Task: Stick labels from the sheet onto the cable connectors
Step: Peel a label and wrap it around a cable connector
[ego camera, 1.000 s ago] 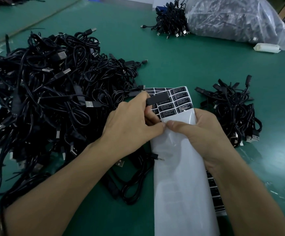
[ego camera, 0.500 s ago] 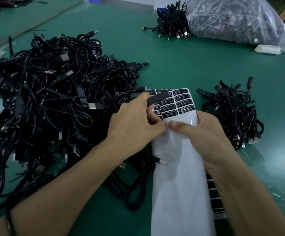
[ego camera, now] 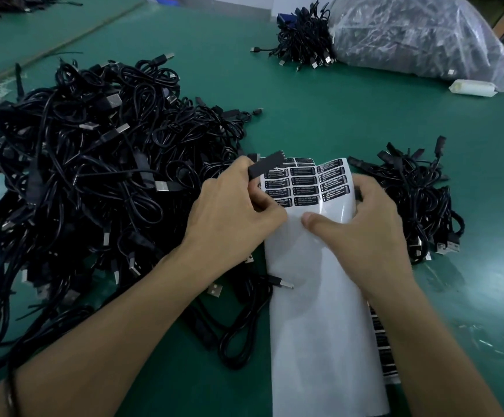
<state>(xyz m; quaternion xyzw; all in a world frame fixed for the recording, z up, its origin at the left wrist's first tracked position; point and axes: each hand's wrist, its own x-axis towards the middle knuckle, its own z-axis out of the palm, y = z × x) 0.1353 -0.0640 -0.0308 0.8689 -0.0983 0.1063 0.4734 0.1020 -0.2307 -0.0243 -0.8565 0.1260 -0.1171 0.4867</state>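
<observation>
Left grip (ego camera: 229, 212) pinches the connector (ego camera: 265, 167) over the far-left corner of the sheet (ego camera: 320, 311), its long axis slanting away and rightward. Right grip (ego camera: 365, 230) clasps the sheet's right edge, thumb on top.

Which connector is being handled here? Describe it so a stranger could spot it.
Find the large tangled cable pile on the left. At its right edge, the left hand pinches a flat black connector over the label sheet. It alone is held; the rest lie heaped.

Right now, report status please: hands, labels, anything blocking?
Left hand holds a connector over the label sheet. Right hand grips the sheet's edge. Cable pile beside, not blocking.
</observation>
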